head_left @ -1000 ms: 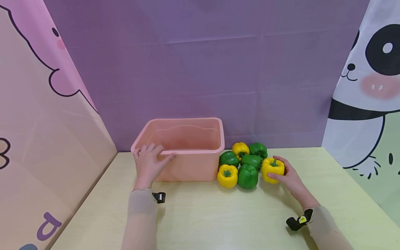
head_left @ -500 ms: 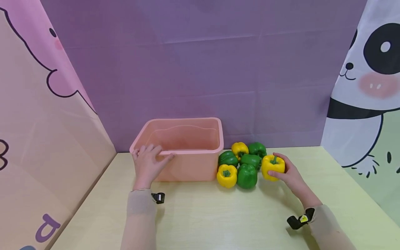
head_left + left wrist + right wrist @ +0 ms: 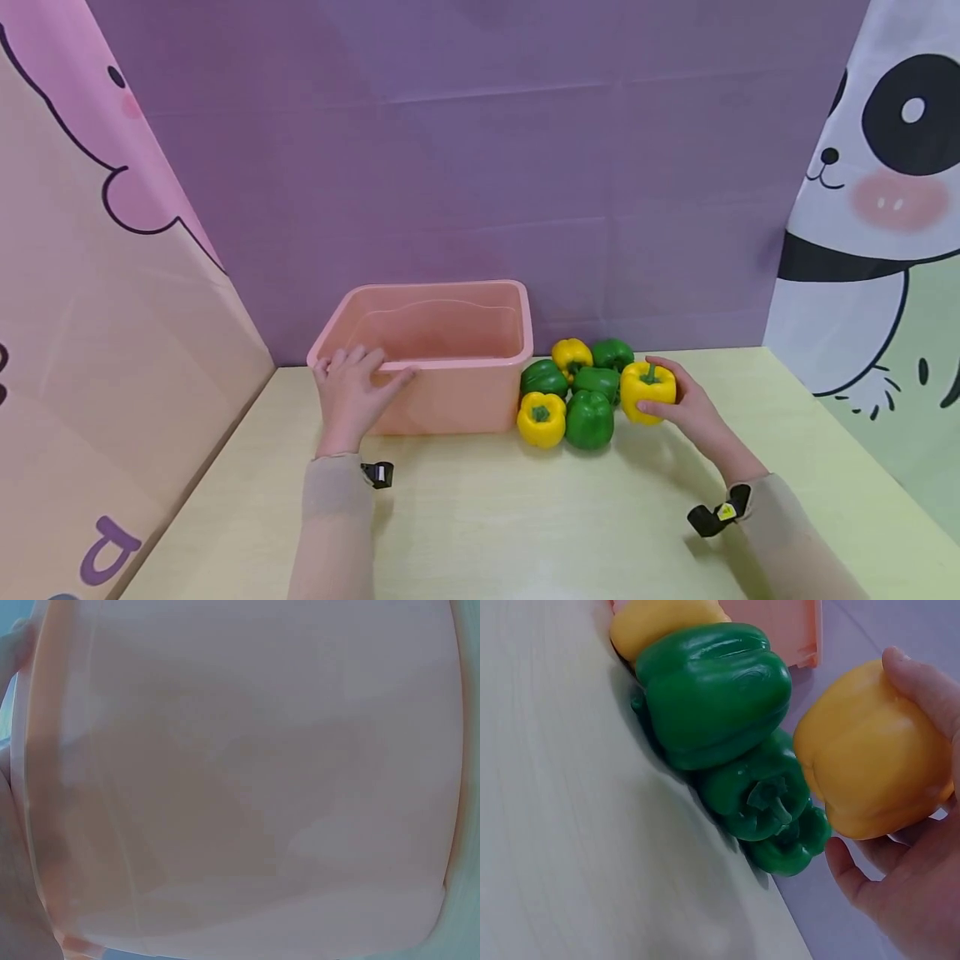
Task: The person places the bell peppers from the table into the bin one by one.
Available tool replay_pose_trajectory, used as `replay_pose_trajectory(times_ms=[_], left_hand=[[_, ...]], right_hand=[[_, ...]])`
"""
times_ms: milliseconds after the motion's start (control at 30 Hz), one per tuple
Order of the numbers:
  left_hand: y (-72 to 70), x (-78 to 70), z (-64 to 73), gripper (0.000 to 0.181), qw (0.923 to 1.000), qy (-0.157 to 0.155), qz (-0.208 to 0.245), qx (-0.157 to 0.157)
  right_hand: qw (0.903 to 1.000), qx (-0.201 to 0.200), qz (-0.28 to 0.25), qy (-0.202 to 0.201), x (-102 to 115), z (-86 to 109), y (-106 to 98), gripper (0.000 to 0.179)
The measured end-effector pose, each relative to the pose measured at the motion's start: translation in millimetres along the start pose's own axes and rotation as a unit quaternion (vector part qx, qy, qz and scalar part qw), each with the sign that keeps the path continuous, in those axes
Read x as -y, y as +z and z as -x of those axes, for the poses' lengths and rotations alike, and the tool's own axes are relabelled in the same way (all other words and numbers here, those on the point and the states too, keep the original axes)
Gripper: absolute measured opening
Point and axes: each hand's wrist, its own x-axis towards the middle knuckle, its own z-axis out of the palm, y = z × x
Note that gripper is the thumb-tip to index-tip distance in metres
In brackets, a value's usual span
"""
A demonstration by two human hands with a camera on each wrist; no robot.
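Note:
My right hand (image 3: 693,408) grips a yellow bell pepper (image 3: 647,392) between thumb and fingers, its green stem upward. In the right wrist view this yellow pepper (image 3: 881,750) hangs off the table, beside the green peppers. With its fingers over the front rim near the left corner, my left hand (image 3: 352,398) holds a pink plastic bin (image 3: 450,400). The left wrist view is filled mostly by the bin's outer wall (image 3: 262,780), with part of the hand at the left edge. The bin's floor is partly hidden by its front wall.
Right of the bin, several bell peppers sit close together: green ones, such as the front green pepper (image 3: 589,421), and two yellow ones, such as the front yellow pepper (image 3: 542,421). A purple backdrop (image 3: 450,167) rises behind the pale wooden table (image 3: 510,517). Printed cloth panels stand at both sides.
My right hand has raised the yellow bell pepper a little and brought it slightly left toward the others. My left hand stays on the bin's rim. The head view has shifted slightly.

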Motion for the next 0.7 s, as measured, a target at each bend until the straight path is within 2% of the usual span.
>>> replay_pose_trajectory(times_ms=[233,700], left_hand=[[-0.5,3.3,0.5,0.047,1.0,-0.001,-0.002,-0.001],[1.7,2.9,0.3,0.047,1.0,0.006,0.005,0.0]], right_hand=[[0.9999,0.014,0.009,-0.004,9,-3.8,1,0.076],[0.9996,0.016,-0.018,-0.016,20,-10.4,0,0.075]])
